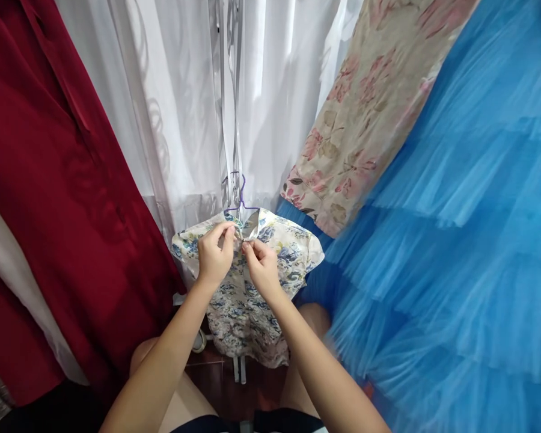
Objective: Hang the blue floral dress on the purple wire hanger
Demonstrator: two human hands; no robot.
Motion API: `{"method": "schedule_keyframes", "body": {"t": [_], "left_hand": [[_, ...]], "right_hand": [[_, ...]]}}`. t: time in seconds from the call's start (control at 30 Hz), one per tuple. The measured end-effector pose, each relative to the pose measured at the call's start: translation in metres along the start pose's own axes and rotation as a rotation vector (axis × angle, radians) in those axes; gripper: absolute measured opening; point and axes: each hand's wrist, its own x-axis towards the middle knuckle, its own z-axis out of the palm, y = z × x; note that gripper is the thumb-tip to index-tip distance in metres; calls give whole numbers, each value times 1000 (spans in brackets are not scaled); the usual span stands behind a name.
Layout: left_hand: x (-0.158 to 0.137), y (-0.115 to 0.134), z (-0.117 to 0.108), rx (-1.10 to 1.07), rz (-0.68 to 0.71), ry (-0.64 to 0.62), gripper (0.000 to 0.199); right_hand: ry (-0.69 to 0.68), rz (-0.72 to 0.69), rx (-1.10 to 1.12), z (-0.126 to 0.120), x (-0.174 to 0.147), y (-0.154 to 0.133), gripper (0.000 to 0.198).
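Observation:
A white short-sleeved blouse [252,325] with blue and yellow flowers hangs in front of me on a purple wire hanger [243,192]. At its neckline, my left hand [217,252] pinches the left side of the opening, thumb and forefinger together. My right hand [262,261] pinches the collar edge just beside it, a little lower, and the fingertips of both hands nearly meet. Something small and thin shows between them, too small to name. The fingers hide part of the collar's front.
A dark red garment [81,180] hangs at the left. White curtains [175,90] and a metal stand pole [229,120] are behind the blouse. On the right hang a pink-flowered beige cloth [342,150] and a tiered blue tulle skirt [451,252]. Brown floor [211,379] shows below.

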Motion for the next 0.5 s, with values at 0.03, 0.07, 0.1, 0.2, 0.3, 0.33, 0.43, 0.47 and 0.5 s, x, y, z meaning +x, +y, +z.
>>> {"method": "schedule_keyframes", "body": {"t": [0.03, 0.07, 0.1, 0.2, 0.3, 0.33, 0.43, 0.47, 0.5], "left_hand": [[2, -1, 0, -17, -22, 63, 21], [6, -4, -1, -41, -47, 147, 23], [11, -7, -4, -71, -71, 246, 24], [26, -29, -26, -137, -119, 504, 24], [23, -66, -53, -106, -170, 620, 23], [15, -81, -58, -103, -227, 664, 22], [-27, -120, -55, -184, -495, 736, 21], [-43, -130, -48, -213, -556, 713, 22], [-58, -137, -39, -241, -603, 682, 23]], "right_hand": [[-6, 12, -36, 1, -3, 7, 32], [-14, 27, -72, 1, -7, 13, 32], [-18, 42, -105, 0, -12, 19, 33], [-26, 75, -138, -10, -32, 30, 36], [-47, 95, -89, -21, -59, 30, 35], [-62, 104, -62, -22, -69, 27, 35], [-86, 162, 40, -23, -95, 21, 35], [-68, 196, 81, -24, -102, 21, 35], [-33, 237, 123, -26, -108, 22, 35]]}}
